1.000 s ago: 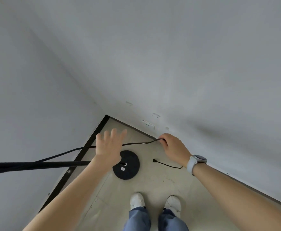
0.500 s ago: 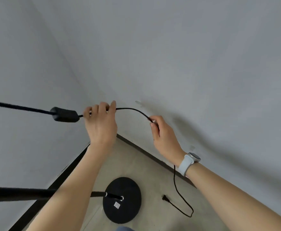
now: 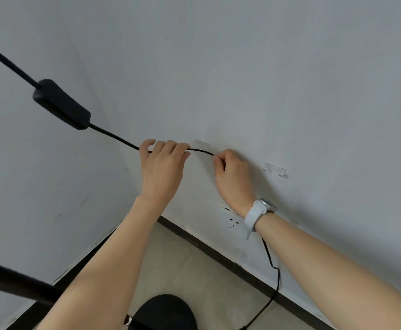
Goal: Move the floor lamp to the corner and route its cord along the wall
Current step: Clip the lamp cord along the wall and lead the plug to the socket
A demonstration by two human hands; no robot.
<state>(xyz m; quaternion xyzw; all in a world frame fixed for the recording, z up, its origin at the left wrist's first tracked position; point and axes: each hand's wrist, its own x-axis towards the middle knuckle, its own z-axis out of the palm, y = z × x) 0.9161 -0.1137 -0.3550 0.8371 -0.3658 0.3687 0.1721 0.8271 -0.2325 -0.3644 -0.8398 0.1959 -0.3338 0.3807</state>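
Black cord [image 3: 116,137]: runs from the upper left edge down to an inline switch housing [image 3: 61,104], then on across the corner to both hands, raised against the right-hand wall [image 3: 289,91].

Left hand [image 3: 162,170]: back toward the camera, fingers curled over the cord, which passes under the fingertips; clasped on it.

Right hand [image 3: 230,173]: thumb and forefinger pinched on the cord just right of the left hand, knuckles near or at the wall surface. A short bowed span of cord shows between the two hands. A white watch [image 3: 259,214] sits on the wrist.

Cord, lower run: hangs from behind the right wrist, kinks once, and drops to the floor [image 3: 182,265] beside the dark baseboard [image 3: 242,270].

Clear adhesive clips, two, on the wall: one [image 3: 201,143] just above the span between the hands, one [image 3: 275,169] to the right of the right hand, apart from it.

White wall socket [image 3: 232,220]: low on the wall, partly hidden by the right wrist.

Floor lamp, black: pole [image 3: 13,282] crosses the lower left, blurred; round base [image 3: 168,313] stands on the floor at the bottom edge, close to the corner where the two walls meet.
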